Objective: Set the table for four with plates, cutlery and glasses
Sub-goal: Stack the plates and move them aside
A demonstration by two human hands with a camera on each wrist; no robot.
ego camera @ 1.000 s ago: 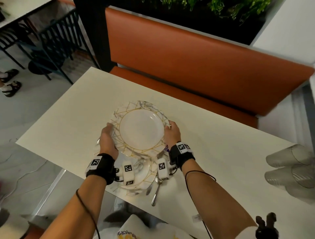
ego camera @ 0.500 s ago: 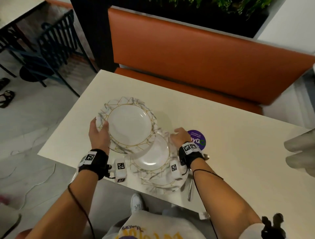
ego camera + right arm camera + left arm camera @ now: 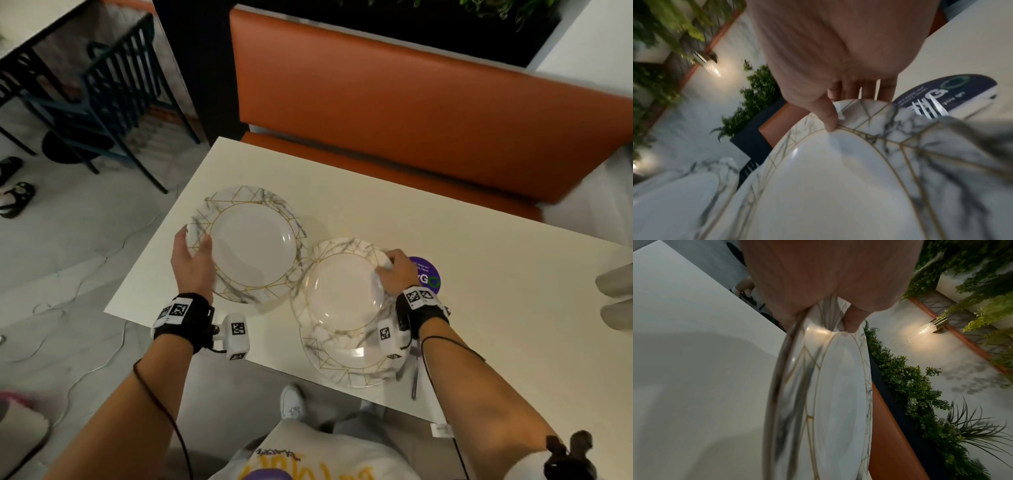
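Observation:
My left hand (image 3: pixel 194 251) grips the left rim of a white marble-patterned plate with gold lines (image 3: pixel 253 245), thumb on top, and holds it over the left part of the cream table (image 3: pixel 479 308). The left wrist view shows the same plate (image 3: pixel 830 402) edge-on under my thumb (image 3: pixel 853 321). My right hand (image 3: pixel 390 270) pinches the far right rim of a second plate (image 3: pixel 342 296), which lies on a third plate (image 3: pixel 346 363) near the front edge. In the right wrist view my thumb (image 3: pixel 828 118) presses that rim (image 3: pixel 869 120). Cutlery (image 3: pixel 415 377) lies beside the stack, partly hidden under it.
A purple round sticker (image 3: pixel 430 279) lies just right of my right hand. Clear glasses (image 3: pixel 616 298) lie at the right edge. An orange bench (image 3: pixel 411 113) runs along the far side. A dark chair (image 3: pixel 113 89) stands far left. The table's left corner is close to the held plate.
My left hand has carried the top plate off the stack to the left. My right hand let go of it and took hold of the rim of the plate below.

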